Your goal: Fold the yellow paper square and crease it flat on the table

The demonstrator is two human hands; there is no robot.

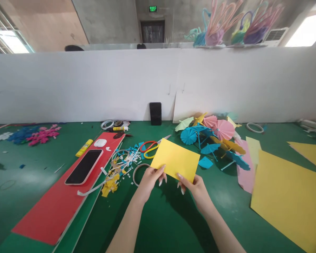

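Bare forearms [129, 225] are stretched over the green surface [163, 228], and a yellow sheet [177, 157] is pinched along its near edge by the fingers of the left hand [149, 181] and right hand [196, 186]. Beyond the left fingers, scissors [155, 143] are laid; beyond the right fingers, paper umbrellas [224, 129] are clustered.

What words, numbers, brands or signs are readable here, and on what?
"EXIT": on the glowing green rectangular sign above the dark door; characters over it too blurred.
Too small to read: print on the yellow cylindrical tube and yellow-white tube.
No text visible: yellow paper sheet in left hand and right hand.
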